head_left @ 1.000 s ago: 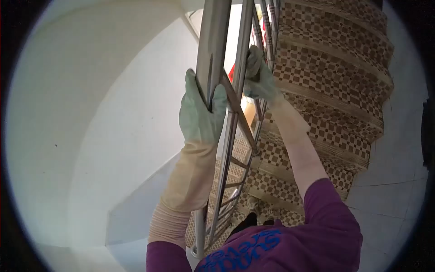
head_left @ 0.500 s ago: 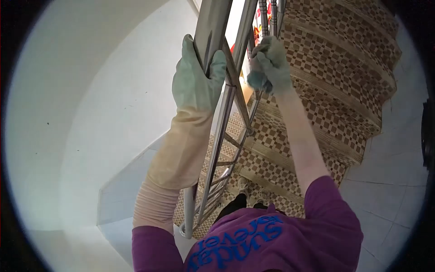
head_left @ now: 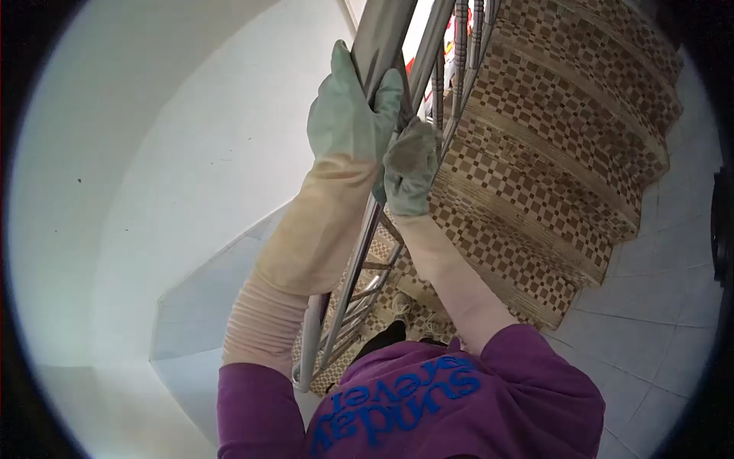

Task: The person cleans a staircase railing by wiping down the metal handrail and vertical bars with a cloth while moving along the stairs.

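Observation:
My left hand (head_left: 348,115), in a long pale green and cream rubber glove, is closed round the thick metal handrail (head_left: 384,34), with its thumb on the right side of the rail. My right hand (head_left: 411,168), in a stained green glove, is closed against the thinner bars just below and right of my left hand. A dark green cloth (head_left: 378,187) shows only as an edge beside the right hand; most of it is hidden behind the glove and bars.
Checkered tiled stairs (head_left: 535,153) curve up on the right beside a grey tiled wall (head_left: 642,336). Turned metal balusters (head_left: 460,57) stand farther up. A white wall (head_left: 191,168) fills the left. My shoes (head_left: 401,304) stand on the steps below.
My right hand has moved left and down, from beside the balusters to the bars next to my left hand. The left hand keeps hold of the handrail; the view has shifted slightly.

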### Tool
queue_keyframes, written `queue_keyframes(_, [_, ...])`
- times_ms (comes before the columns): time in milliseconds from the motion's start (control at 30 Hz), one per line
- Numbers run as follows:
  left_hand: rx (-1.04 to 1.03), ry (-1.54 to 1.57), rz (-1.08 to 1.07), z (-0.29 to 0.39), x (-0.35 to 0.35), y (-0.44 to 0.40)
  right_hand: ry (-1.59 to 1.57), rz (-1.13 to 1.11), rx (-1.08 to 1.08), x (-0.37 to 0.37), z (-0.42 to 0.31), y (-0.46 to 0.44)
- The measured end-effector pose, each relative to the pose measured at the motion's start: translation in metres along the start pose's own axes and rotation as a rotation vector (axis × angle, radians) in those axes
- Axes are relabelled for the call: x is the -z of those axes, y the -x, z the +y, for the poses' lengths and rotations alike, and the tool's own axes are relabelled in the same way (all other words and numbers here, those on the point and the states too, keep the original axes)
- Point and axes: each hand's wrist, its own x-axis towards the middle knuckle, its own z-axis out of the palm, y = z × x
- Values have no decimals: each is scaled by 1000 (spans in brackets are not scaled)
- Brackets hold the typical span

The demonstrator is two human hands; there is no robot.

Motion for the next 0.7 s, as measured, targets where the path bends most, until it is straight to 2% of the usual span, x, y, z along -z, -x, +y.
queue_keyframes(33, [-12, -19, 5, -3, -2, 1, -1, -6, 6, 11, -11, 8])
queue_keyframes(100, [-32, -30, 25, -2, -1, -3, 766, -286, 407, 30, -43, 8])
queue_keyframes(133, [-5, -44, 4, 0, -1, -3, 547, -303, 628, 29, -60, 0])
queue_keyframes(167, [24, -61, -26, 1, 0, -1, 551, -307, 629, 28, -76, -7])
queue_keyframes(233, [23, -38, -26, 0, 1, -1, 1053, -543, 796, 22, -92, -21])
queue_keyframes(300, [13, -14, -25, -1, 0, -1, 1076, -550, 841, 4, -96, -36])
queue_keyframes(367, [-14, -39, 4, -4, -2, 0, 1806, -992, 779, -17, -119, -41])
queue_keyframes(400, [-15, -36, -4, -3, -2, 0, 1785, -1059, 717, -27, -119, -43])
queue_keyframes(533, [15, -23, -18, -3, -3, 1, 1338, -1020, 661, -60, -92, -50])
queue_keyframes(700, [56, 13, -21, -5, -4, -3, 1069, -987, 572, -70, -42, -31])
